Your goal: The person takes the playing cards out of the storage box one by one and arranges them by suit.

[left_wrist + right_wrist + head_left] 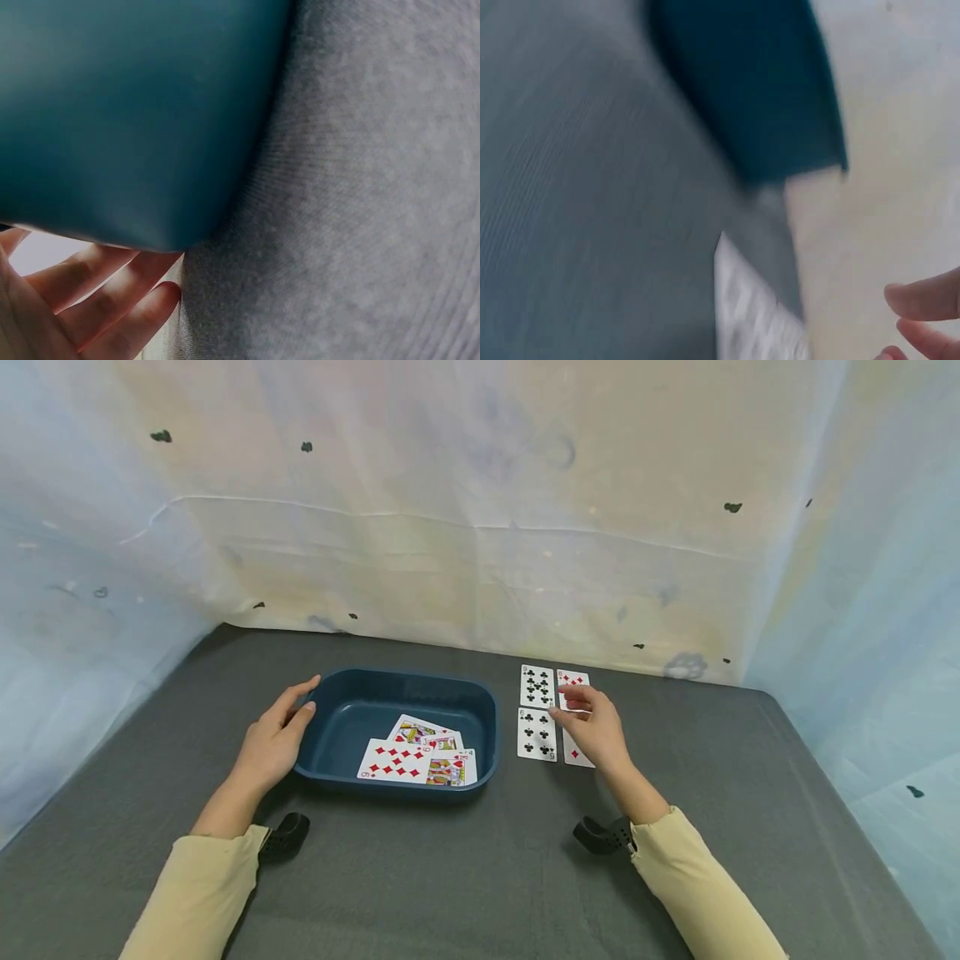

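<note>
A dark blue basin (322, 752) holds several playing cards: a red diamond card (394, 761) lies over face cards, including one face card (450, 770) at the front. My left hand (273, 739) is at the basin's left end, thumb by the rim and fingers stretched along the outer wall, as the left wrist view shows. Over the cards right of the basin hovers my right hand (596, 727), thumb and fingertips apart with nothing between them. Beneath and beside it lie a six of clubs (537, 735), another club card (537, 686) behind that, and two diamond cards, partly hidden by the hand.
A dark grey cloth covers the table (420, 877). Pale patterned sheets (480, 552) hang behind it and at both sides. Each wrist carries a black strap (285, 837), under light yellow sleeves (198, 893).
</note>
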`<state>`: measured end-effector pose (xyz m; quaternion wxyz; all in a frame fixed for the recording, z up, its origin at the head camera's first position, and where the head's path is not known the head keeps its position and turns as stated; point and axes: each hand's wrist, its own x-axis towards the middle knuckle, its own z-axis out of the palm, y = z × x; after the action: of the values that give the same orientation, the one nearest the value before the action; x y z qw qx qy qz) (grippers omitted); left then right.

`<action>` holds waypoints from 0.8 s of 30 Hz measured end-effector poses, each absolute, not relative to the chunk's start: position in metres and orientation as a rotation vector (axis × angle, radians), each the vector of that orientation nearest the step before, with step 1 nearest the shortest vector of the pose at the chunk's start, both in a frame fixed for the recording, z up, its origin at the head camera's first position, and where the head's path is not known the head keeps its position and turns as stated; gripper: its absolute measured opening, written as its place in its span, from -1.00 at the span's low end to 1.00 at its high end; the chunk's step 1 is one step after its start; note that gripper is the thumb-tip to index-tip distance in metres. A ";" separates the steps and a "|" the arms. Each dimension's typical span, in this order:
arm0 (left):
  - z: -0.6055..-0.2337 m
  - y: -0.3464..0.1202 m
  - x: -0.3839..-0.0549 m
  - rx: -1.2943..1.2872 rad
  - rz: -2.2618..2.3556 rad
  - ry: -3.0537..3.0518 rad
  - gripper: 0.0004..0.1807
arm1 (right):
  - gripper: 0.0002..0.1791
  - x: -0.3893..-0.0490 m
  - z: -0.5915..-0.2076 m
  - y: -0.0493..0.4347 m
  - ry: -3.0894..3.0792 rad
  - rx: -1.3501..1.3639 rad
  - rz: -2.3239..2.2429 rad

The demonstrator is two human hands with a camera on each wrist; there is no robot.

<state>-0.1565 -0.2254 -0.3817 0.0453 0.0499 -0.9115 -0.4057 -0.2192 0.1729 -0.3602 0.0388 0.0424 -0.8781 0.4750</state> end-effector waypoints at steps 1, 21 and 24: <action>-0.381 -0.225 -0.156 0.149 -1.241 -2.785 -0.43 | -0.53 -0.218 -0.356 0.165 -2.672 0.160 1.505; -0.378 -0.224 -0.154 0.150 -1.257 -2.791 -0.44 | -0.50 -0.204 -0.348 0.025 -2.990 0.825 1.565; -0.379 -0.224 -0.154 0.146 -1.250 -2.789 -0.44 | -0.48 -0.202 -0.353 0.016 -3.033 0.841 1.558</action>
<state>-0.1536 -0.2235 -0.3788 0.0411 0.0476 -0.9108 -0.4081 -0.2025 0.0164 -0.3527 -0.1838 0.2354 -0.8489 0.4360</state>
